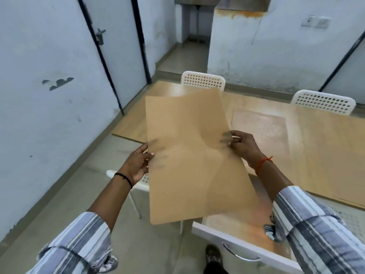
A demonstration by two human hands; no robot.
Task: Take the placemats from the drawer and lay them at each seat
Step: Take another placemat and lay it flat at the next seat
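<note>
I hold translucent tan placemats (189, 155) in the air in front of me, above the near edge of the wooden table (325, 155). They look like two overlapping sheets, slightly fanned at the top. My left hand (138, 163) grips their left edge, thumb on top and fingers showing dimly through from beneath. My right hand (242, 144) pinches the right edge. Another translucent dotted placemat (262, 129) lies flat on the table before the far right chair. Below the mats an open white drawer (243, 248) with a metal handle sticks out.
White perforated chairs stand around the table: one at the far end (203, 81), one at the far right (324, 104), and one partly hidden under my left hand (144, 181). A wall with doors runs along the left. My shoe (213, 258) shows on the floor.
</note>
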